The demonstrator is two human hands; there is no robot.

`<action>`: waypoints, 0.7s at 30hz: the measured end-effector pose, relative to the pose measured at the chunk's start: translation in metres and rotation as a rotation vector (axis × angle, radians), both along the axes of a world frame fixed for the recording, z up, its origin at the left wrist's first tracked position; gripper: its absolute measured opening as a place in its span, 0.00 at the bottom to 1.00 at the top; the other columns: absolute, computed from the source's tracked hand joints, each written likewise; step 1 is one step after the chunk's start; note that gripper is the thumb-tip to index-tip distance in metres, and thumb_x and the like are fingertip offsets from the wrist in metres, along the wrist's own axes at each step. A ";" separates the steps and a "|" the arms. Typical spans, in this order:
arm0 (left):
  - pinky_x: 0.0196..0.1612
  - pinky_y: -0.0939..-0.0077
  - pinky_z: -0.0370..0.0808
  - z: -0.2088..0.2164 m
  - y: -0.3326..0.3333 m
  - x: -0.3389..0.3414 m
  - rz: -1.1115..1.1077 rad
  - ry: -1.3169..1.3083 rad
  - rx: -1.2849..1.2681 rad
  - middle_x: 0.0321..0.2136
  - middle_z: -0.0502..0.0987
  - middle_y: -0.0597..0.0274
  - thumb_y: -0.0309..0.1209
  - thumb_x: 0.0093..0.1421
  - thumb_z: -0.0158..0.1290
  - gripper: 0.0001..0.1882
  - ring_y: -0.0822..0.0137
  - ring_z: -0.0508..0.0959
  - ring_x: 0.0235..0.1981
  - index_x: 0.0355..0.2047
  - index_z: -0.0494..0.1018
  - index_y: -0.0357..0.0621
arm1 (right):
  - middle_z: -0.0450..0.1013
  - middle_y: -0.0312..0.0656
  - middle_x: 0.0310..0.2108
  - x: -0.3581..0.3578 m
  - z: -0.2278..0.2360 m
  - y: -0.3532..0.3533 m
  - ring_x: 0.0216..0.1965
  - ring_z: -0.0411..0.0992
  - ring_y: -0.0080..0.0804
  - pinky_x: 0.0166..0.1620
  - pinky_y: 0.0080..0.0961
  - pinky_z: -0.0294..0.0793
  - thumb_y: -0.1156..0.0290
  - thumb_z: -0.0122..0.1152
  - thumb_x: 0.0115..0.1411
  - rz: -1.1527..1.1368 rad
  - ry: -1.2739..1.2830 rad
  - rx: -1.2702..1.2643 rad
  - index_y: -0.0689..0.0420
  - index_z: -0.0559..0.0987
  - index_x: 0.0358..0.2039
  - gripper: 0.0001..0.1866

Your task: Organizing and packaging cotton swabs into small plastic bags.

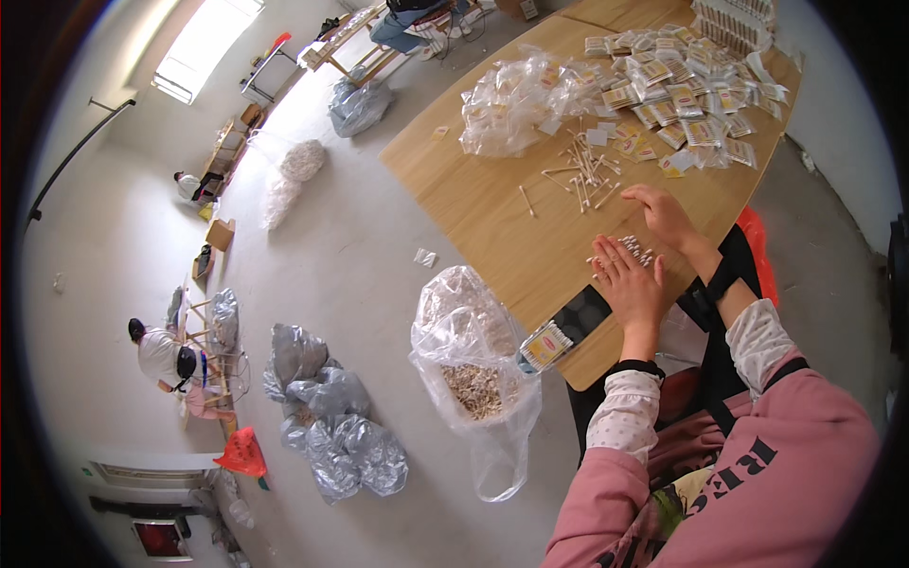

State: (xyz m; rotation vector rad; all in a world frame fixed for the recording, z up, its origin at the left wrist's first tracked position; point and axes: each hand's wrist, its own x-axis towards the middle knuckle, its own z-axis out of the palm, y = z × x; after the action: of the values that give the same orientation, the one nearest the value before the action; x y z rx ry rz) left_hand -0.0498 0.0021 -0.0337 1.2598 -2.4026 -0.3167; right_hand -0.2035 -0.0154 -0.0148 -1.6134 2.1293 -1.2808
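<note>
A small bunch of cotton swabs lies at the table's near edge, its white tips showing. Over its near side my left hand rests flat, fingers stretched out and touching the swabs. Beside it on the right, my right hand is held edge-on with its fingers extended and thumb apart; I cannot tell if its palm touches the bunch. Farther off, loose cotton swabs are scattered on the wooden table. Left of my left hand, a packet of swabs sits by a dark phone-like slab.
A heap of filled swab packets and clear plastic bags cover the table's far part. A clear sack of swabs stands on the floor at the left, near grey bags. Another person works farther left.
</note>
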 end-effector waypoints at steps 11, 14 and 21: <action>0.73 0.55 0.42 0.000 0.000 0.000 0.003 0.043 -0.012 0.69 0.51 0.35 0.56 0.64 0.46 0.47 0.47 0.47 0.73 0.66 0.53 0.23 | 0.64 0.41 0.65 -0.011 0.001 0.028 0.71 0.53 0.39 0.73 0.46 0.44 0.77 0.48 0.59 -0.017 0.638 0.318 0.48 0.75 0.59 0.26; 0.73 0.56 0.41 0.001 0.001 -0.002 -0.004 0.046 -0.005 0.69 0.51 0.35 0.55 0.64 0.47 0.47 0.47 0.47 0.73 0.66 0.52 0.23 | 0.63 0.42 0.66 -0.010 -0.002 0.029 0.71 0.52 0.40 0.73 0.48 0.43 0.77 0.50 0.58 -0.081 0.613 0.314 0.48 0.75 0.59 0.27; 0.73 0.55 0.42 -0.008 -0.006 0.003 0.021 0.051 -0.007 0.69 0.51 0.35 0.55 0.63 0.47 0.46 0.47 0.47 0.73 0.66 0.52 0.23 | 0.63 0.46 0.65 -0.024 0.025 0.067 0.72 0.48 0.48 0.73 0.49 0.43 0.73 0.53 0.59 -0.065 0.837 0.552 0.47 0.76 0.57 0.24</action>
State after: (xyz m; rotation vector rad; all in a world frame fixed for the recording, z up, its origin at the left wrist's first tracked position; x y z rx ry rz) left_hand -0.0470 -0.0042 -0.0421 1.2574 -2.3445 -0.3294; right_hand -0.2271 0.0520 0.0106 -1.9935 2.6277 0.0892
